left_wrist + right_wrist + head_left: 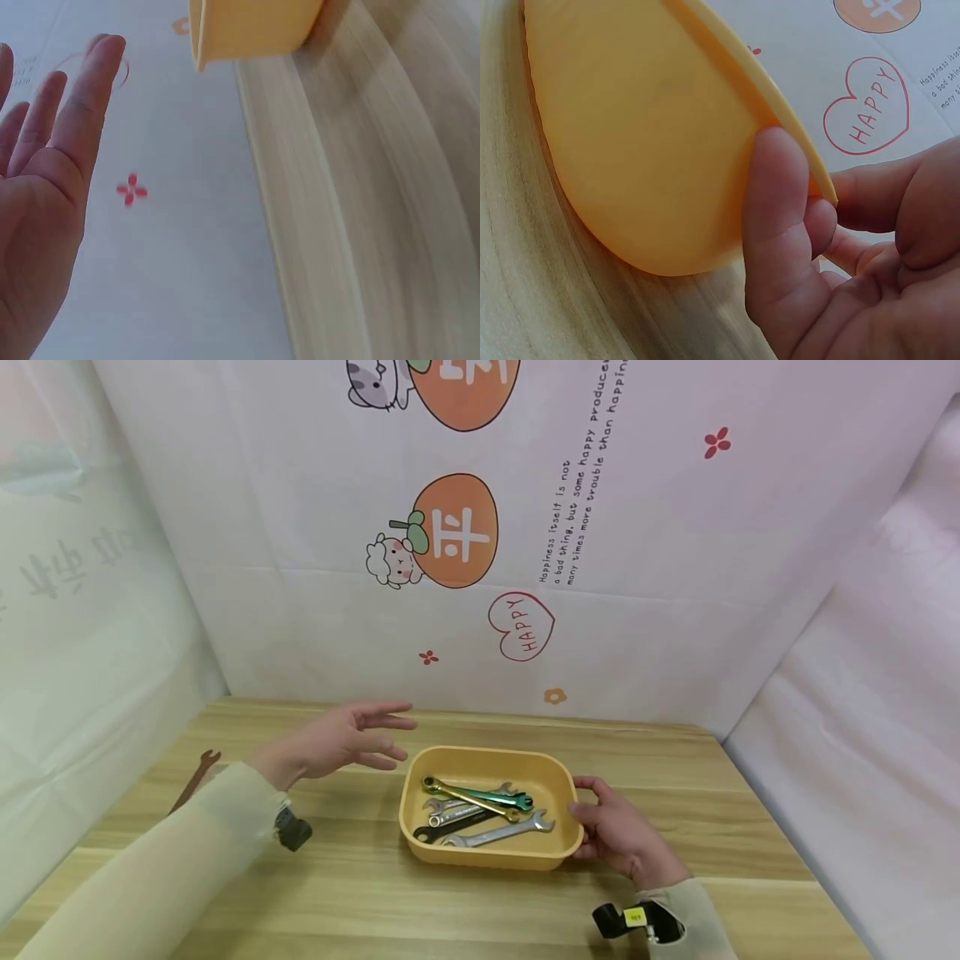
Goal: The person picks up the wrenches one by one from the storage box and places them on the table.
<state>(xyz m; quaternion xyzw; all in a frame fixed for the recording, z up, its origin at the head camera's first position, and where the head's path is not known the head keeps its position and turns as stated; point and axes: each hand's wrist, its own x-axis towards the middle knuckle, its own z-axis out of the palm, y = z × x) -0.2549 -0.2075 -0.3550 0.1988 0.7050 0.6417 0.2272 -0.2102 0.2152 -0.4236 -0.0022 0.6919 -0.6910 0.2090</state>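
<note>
So, the yellow tray (487, 858) sits lower-center in the frame, wrenches (476, 800) piled inside. My right hand (617, 828) pinches its right end; my left hand (341, 745) hangs spread, empty, left of it. One-sided lifting could slide them, though grip firmness is hard to judge.

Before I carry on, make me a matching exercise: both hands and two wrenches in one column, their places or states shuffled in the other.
1. left hand
2. right hand
3. brown wrench
4. gold wrench

A. lying inside the tray
B. gripping the tray's edge
C. lying on the table, outside the tray
D. fingers outstretched, holding nothing

Pairs: 1-D; 2-B; 3-C; 4-A
</note>
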